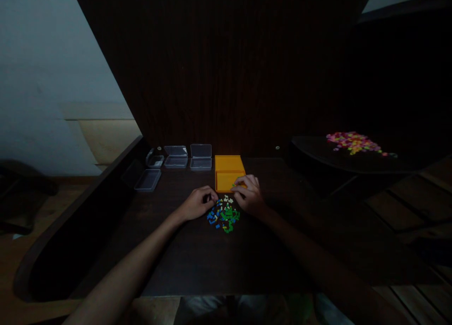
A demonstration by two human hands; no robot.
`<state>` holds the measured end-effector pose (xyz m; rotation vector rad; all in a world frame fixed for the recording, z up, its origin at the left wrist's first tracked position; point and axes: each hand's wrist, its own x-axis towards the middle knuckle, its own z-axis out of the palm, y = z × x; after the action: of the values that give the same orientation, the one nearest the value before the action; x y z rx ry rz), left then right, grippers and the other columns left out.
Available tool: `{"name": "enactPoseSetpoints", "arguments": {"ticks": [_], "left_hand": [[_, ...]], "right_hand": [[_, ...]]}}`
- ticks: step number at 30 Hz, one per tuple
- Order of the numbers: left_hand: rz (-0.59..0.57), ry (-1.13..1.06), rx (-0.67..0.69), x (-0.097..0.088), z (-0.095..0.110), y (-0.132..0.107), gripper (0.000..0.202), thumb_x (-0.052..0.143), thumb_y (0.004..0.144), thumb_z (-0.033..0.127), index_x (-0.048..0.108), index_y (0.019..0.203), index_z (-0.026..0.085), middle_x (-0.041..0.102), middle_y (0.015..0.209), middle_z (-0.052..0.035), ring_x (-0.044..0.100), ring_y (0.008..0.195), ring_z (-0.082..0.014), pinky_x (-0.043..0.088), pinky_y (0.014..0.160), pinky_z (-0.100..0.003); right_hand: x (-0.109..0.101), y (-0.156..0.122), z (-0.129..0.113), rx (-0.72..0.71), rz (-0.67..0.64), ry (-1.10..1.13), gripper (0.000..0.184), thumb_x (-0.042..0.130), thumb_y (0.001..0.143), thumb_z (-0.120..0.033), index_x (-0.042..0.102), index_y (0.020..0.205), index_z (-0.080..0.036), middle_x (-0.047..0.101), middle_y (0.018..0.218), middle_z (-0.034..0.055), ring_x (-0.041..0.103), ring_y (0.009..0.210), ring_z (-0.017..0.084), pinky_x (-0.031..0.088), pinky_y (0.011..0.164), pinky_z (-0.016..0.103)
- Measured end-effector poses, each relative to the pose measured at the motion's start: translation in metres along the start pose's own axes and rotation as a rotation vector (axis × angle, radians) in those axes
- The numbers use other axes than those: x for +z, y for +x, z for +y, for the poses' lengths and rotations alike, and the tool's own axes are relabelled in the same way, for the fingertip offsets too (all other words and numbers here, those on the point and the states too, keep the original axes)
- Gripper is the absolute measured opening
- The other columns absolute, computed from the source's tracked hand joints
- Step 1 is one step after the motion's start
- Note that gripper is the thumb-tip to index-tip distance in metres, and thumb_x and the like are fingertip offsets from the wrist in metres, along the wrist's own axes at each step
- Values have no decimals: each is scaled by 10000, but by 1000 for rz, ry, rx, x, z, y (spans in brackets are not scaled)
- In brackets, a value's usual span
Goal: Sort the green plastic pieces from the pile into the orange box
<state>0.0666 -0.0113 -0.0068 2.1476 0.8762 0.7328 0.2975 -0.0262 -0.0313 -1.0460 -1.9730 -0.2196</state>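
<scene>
A loose pile of small toy building bricks (229,214) in green, blue, white and yellow lies on the dark table. My left hand (198,203) rests at the pile's upper left edge, fingers curled together; whatever they may hold is too small to make out. Over the front right corner of an open yellow box (229,164), my right hand (250,195) has its thumb and fingers pinched. A tiny yellow-green brick (233,185) shows at those fingertips. The box's lid is tilted up at the back, and my right fingers cover part of its tray.
Clear plastic cases with raised lids stand at the back left: one (201,163) beside the yellow box, another (176,162) left of it, a small one (155,162) and a nearer one (148,180). Colourful beads (355,142) lie on a dark surface at right. A dark panel rises behind.
</scene>
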Motion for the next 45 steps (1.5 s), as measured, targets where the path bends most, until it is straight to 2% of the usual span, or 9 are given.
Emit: {"name": "enactPoseSetpoints", "arguments": {"ticks": [6, 18, 25, 30, 33, 36, 39, 45], "left_hand": [[-2, 30, -12, 0, 1, 0, 90, 560, 817, 132, 648, 813, 153, 632, 795, -19, 552, 681, -122, 432, 649, -229], [13, 34, -8, -1, 1, 0, 115, 540, 798, 138, 651, 819, 157, 641, 787, -21, 553, 678, -131, 427, 639, -236], [34, -32, -51, 0, 0, -1, 85, 575, 789, 145, 652, 825, 150, 616, 716, 4, 519, 641, -118, 409, 614, -220], [48, -174, -105, -1, -2, 2, 98, 593, 805, 233, 636, 820, 146, 583, 709, 13, 492, 640, -111, 383, 612, -219], [70, -335, -131, 2, -4, 4, 186, 636, 790, 327, 605, 803, 144, 580, 735, 4, 504, 674, -116, 400, 652, -233], [101, -465, -164, 6, -2, 6, 278, 697, 745, 399, 573, 777, 151, 567, 738, 7, 518, 702, -120, 412, 673, -237], [136, -565, -199, 11, 2, 6, 335, 748, 696, 409, 529, 748, 162, 542, 710, 30, 516, 685, -107, 412, 650, -219], [154, -685, -251, 16, 5, 5, 385, 778, 659, 392, 465, 736, 181, 553, 683, 47, 537, 664, -101, 407, 618, -208]], "right_hand": [[-2, 1, -3, -65, -63, -33, 186, 562, 796, -124, 721, 773, -216, 627, 895, 71, 503, 894, 228, 359, 776, 374], [-2, 1, -1, 6, -91, 5, 198, 548, 798, -126, 718, 768, -223, 622, 896, 64, 510, 901, 229, 354, 781, 374], [-3, 2, -2, 12, -113, -12, 219, 537, 798, -128, 730, 764, -226, 629, 881, 70, 511, 891, 230, 369, 783, 384], [-4, 3, -8, -64, -82, -6, 221, 527, 829, -146, 730, 794, -225, 635, 859, 64, 528, 840, 209, 391, 752, 368], [-3, 4, -17, -128, -51, 27, 201, 544, 835, -148, 729, 865, -221, 642, 863, 64, 539, 821, 200, 408, 739, 361], [0, 5, -26, -123, -57, 61, 198, 569, 848, -163, 723, 947, -238, 642, 869, 60, 551, 827, 199, 427, 747, 362], [1, 5, -30, -121, -70, 92, 202, 586, 859, -181, 713, 1002, -247, 642, 875, 59, 557, 838, 201, 438, 764, 368], [1, 5, -30, -102, -94, 107, 199, 585, 863, -186, 717, 988, -265, 640, 870, 56, 562, 832, 200, 449, 760, 372]]}}
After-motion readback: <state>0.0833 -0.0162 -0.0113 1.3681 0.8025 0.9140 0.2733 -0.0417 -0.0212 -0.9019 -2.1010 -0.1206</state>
